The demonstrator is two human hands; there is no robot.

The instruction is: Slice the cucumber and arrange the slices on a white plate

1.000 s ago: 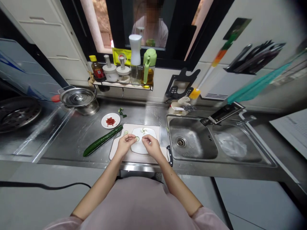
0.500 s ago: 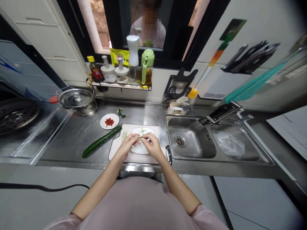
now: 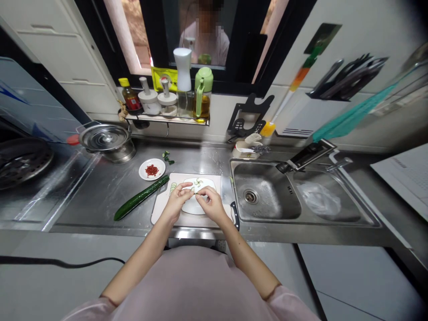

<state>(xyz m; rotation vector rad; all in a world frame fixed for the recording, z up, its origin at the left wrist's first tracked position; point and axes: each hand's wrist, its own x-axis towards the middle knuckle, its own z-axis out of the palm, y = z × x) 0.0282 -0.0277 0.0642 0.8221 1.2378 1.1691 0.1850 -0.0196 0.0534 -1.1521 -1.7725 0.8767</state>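
Note:
My left hand [image 3: 177, 201] and my right hand [image 3: 211, 203] meet over a white plate [image 3: 195, 207], their fingertips pinching a small cucumber slice [image 3: 196, 193] between them. Slice pieces [image 3: 198, 183] lie in a pinwheel on the plate's far part. Under the plate is a light cutting board [image 3: 160, 209]. Several round slices [image 3: 173, 187] overlap by my left fingers, partly hidden. A long cucumber [image 3: 142, 197] lies at an angle to the left of the board. The knife's black handle [image 3: 236, 215] is to the right of my right hand.
Behind the cucumber stands a small plate [image 3: 141, 172] of chopped red bits, with cucumber scraps [image 3: 170, 162] nearby. A lidded pot [image 3: 120, 153] is at the back left. The double sink [image 3: 267, 209] lies to the right. A seasoning shelf [image 3: 160, 118] hangs at the back.
My left fingers have spread and lifted a little, with the index finger now apart from the thumb. The slice shows as a thinner sliver between my fingertips.

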